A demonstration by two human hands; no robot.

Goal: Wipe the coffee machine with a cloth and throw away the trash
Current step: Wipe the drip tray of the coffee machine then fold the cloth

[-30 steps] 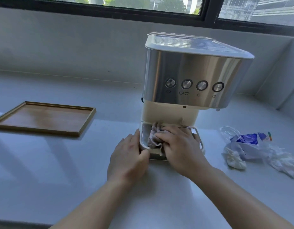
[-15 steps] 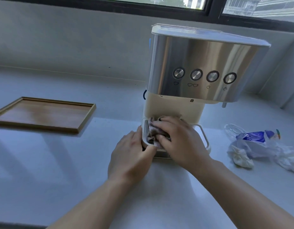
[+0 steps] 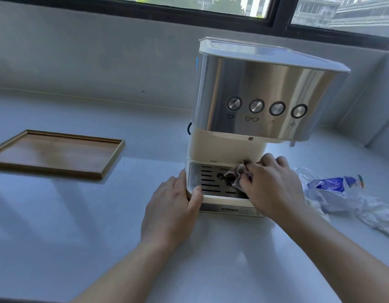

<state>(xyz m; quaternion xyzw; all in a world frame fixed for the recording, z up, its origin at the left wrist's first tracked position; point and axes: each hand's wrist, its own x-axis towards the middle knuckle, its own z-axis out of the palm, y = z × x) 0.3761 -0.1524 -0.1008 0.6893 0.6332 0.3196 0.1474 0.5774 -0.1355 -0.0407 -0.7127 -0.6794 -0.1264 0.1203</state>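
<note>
Your right hand (image 3: 271,186) pinches the bunched greyish cloth (image 3: 238,176) down on the drip tray (image 3: 211,180), centre-right of frame. Your left hand (image 3: 170,208), fingers together, braces the coffee machine (image 3: 254,101), its front facing you.

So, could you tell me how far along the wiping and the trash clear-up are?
Nothing can be confirmed as finished from this view. In hand: the right hand presses the cloth onto the drip tray of the coffee machine, while the left hand steadies the base's front left corner. Left: the trash, a blue-and-white wrapper and crumpled tissue, lies on the counter to the right, untouched.
</note>
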